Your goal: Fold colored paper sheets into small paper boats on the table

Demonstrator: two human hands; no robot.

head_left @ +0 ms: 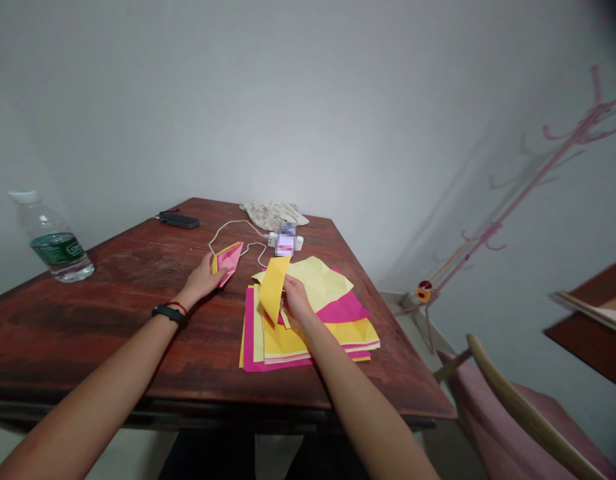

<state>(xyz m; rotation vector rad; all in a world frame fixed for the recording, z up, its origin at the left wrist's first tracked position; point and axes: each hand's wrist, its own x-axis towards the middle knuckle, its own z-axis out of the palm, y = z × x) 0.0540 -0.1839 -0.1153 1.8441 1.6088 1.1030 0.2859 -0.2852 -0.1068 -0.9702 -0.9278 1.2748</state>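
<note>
My left hand [202,279] rests on the brown wooden table [113,313] and grips a folded pink and yellow paper piece [229,260] by its near edge. My right hand [295,301] pinches a yellow sheet [273,283] and lifts its edge off a stack of yellow and pink paper sheets [333,327] lying in front of me. A black band and a red string circle my left wrist.
A plastic water bottle [52,237] stands at the table's far left. A black device [179,219], a white cable, a small white box [286,241] and a crumpled cloth [273,213] lie at the back. A pink chair [513,413] and pink coat rack [538,173] stand right.
</note>
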